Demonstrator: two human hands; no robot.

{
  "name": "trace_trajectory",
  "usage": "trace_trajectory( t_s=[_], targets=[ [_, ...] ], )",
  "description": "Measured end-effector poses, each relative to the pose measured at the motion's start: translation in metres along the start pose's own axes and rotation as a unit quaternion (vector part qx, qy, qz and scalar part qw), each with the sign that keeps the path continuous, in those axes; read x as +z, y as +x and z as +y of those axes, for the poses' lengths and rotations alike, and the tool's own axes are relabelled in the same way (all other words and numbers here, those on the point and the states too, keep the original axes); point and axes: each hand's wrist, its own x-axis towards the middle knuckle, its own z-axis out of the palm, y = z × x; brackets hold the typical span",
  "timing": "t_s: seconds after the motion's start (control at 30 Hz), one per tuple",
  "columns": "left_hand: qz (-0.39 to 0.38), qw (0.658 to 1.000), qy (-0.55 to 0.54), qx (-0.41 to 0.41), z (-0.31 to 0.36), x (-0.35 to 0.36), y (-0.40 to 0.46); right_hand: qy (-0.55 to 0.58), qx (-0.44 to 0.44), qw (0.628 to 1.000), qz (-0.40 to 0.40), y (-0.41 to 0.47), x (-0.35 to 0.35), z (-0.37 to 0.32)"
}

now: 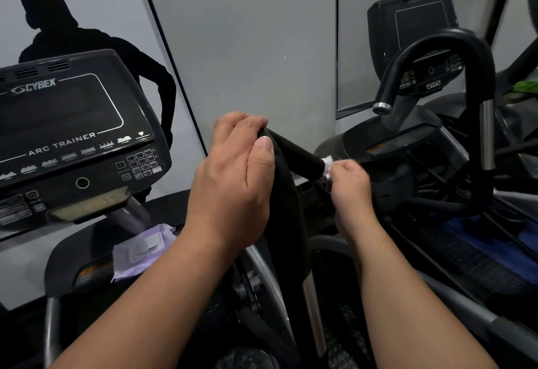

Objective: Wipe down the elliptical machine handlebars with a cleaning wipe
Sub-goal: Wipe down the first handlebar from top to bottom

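A black curved handlebar [286, 194] of the elliptical machine rises in the middle of the view and bends off to the right. My left hand [235, 176] grips it at the top of the bend, thumb lying along the bar. My right hand [350, 183] is closed on a small white cleaning wipe [327, 166], pressed against the end of the handlebar's short right branch. Most of the wipe is hidden inside my fist.
The Cybex Arc Trainer console [72, 141] stands at the left. Below it lies a purple pack of wipes [142, 249] on the machine's shroud. A second machine with a looped handlebar [454, 45] and console stands at the right, close to my right hand. Grey wall panels lie behind.
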Motion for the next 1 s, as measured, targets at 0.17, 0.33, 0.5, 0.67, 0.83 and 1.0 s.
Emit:
trace_trajectory(
  t_s=[0.17,0.33,0.5,0.67,0.83,1.0],
  targets=[
    [-0.001,1.000,-0.008,0.006,0.000,0.000,0.001,0.258,0.117,0.958,-0.044,0.002,-0.001,0.010],
    [0.000,1.000,-0.007,0.004,0.000,0.000,0.001,0.264,0.126,0.953,-0.074,-0.007,0.003,0.023],
    [0.000,1.000,-0.010,0.008,-0.001,0.001,0.001,0.136,0.021,0.990,-0.003,-0.008,0.002,0.020],
    [0.002,1.000,-0.019,0.008,-0.001,0.000,0.001,-0.104,-0.194,0.975,0.038,-0.011,0.000,0.000],
    [0.002,1.000,-0.016,0.001,-0.001,0.001,-0.001,-0.238,-0.324,0.914,0.058,-0.029,0.007,-0.003],
    [0.001,1.000,-0.015,-0.001,0.000,0.000,0.000,-0.140,-0.228,0.960,0.084,-0.031,0.007,0.007]
  ],
)
